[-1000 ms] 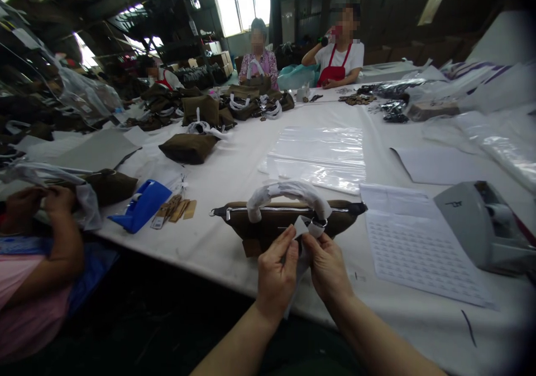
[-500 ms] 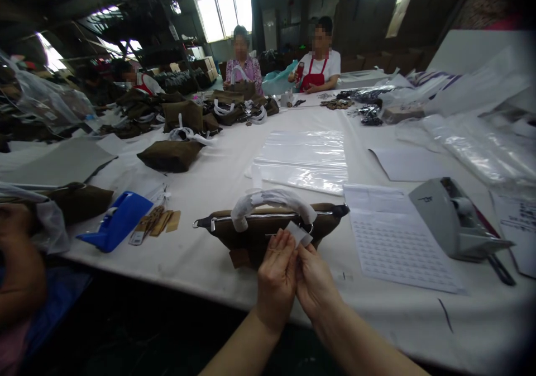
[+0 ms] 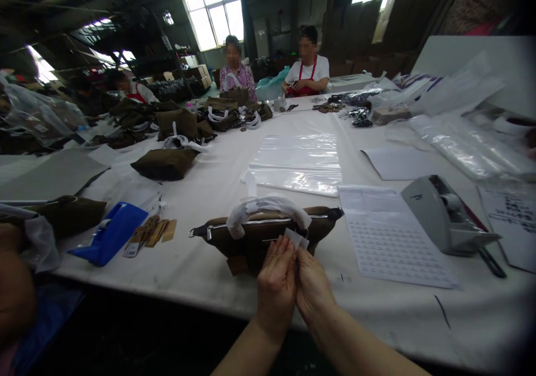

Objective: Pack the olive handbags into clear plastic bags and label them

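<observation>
In the head view, pinching one white slip (image 3: 295, 238) narrowly between left hand (image 3: 276, 275) and right hand (image 3: 313, 284), before one brown bag (image 3: 247, 243) at six o'clock. Showing one blue dispenser (image 3: 110, 236) at eight, one grey dispenser (image 3: 433, 219) at three.

Head camera: sole view, at head height, facing forward and down.
Hands (image 3: 276, 281): close up, lower centre of the frame.
Table (image 3: 188, 261): seen from above its near edge, across mid-frame.
Window (image 3: 218, 21): far off, upper frame, left of centre.
</observation>
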`<control>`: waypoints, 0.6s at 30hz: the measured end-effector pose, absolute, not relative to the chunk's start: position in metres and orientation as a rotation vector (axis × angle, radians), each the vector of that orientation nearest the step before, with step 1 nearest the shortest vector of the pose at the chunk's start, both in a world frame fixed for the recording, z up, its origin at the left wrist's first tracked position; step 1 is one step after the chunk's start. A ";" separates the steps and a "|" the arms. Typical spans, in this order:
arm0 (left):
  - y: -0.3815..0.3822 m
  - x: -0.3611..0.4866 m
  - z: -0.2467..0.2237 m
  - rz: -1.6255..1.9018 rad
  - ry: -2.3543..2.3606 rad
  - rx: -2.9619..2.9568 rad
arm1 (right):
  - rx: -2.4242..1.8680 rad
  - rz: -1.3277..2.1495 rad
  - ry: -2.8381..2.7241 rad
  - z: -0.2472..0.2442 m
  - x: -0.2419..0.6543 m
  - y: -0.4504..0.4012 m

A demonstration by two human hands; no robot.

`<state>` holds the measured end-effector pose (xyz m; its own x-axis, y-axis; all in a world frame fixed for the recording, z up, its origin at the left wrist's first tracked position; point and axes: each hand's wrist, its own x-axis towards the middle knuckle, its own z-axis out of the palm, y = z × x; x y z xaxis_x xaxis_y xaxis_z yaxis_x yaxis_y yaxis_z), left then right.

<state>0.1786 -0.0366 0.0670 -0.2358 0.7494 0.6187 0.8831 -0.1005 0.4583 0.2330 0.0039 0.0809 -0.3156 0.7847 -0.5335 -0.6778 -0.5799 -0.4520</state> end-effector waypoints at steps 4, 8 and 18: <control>-0.039 0.174 0.066 -0.993 -1.889 -1.972 | -0.901 2.039 -0.128 0.089 0.240 0.001; -0.044 0.174 0.072 -1.044 -1.998 -2.123 | -0.912 2.032 -0.165 0.084 0.245 0.001; -0.047 0.159 0.091 -2.990 -2.879 -1.081 | -0.939 2.156 -0.540 0.082 0.261 0.013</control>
